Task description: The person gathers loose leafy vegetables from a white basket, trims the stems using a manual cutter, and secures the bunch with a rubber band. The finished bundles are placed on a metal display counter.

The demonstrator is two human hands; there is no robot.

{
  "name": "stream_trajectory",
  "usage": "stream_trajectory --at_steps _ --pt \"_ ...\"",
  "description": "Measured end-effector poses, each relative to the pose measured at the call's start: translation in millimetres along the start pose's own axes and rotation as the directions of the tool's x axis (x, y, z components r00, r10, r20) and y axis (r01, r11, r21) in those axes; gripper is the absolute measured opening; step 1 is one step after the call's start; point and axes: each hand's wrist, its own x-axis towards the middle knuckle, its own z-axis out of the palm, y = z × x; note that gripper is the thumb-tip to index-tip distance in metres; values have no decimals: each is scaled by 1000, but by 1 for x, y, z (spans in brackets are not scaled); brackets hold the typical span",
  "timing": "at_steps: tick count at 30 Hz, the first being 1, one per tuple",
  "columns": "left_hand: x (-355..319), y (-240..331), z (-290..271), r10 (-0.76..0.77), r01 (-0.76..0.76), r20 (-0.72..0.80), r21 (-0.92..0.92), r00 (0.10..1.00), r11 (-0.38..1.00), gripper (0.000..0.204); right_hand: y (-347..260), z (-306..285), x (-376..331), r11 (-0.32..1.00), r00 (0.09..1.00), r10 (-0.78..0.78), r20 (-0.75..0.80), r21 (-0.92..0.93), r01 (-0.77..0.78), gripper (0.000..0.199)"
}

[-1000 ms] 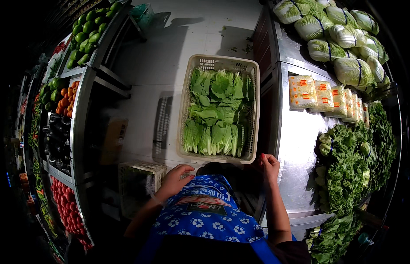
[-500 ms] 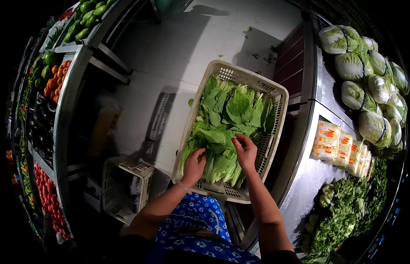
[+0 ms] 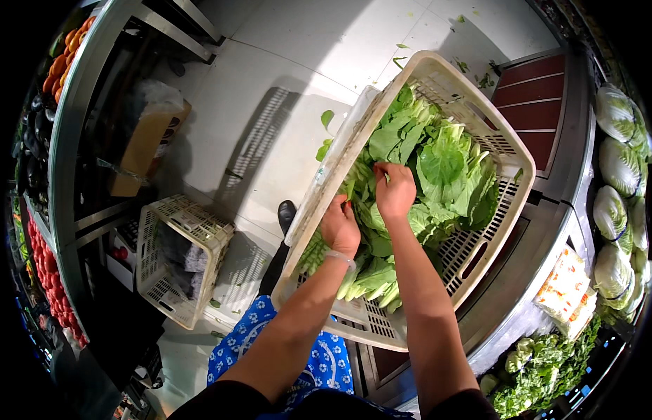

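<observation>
A beige plastic crate with slotted walls stands tilted in front of me. Loose leafy greens with pale stems fill much of it, leaving part of the slotted bottom bare at the right. My left hand, a pale bracelet at its wrist, is by the crate's left wall with its fingers curled on the leaves. Just to its right and farther in, my right hand is closed over the greens. Its fingertips are tucked in, so what it grips is hidden.
A second beige crate lies at the left, near a cardboard box. On the right counter are napa cabbages, white packets and bunched greens. Tomatoes sit at far left. Leaf scraps dot the floor.
The view has swung, putting the crate farther right and tilted. My hands have come closer together and moved toward the crate's left side. The right hand's fingers have curled in more.
</observation>
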Motion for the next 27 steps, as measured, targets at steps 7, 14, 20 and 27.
stream_trajectory --at_steps 7,14,20,27 --pt "-20 -11 -11 257 -263 54 186 965 947 22 5 -36 0 978 982 -136 129 175 113 8" --pt "-23 3 -15 313 -324 83 217 946 921 37 14 3 -27 994 931 -96 353 -17 109 28" --pt "3 -1 30 -535 552 269 -676 801 488 27 27 -7 -51 968 881 -252 399 89 236 30" --pt "28 30 13 -758 826 393 -456 521 331 81 27 -11 -10 977 888 -79 452 214 -22 23"
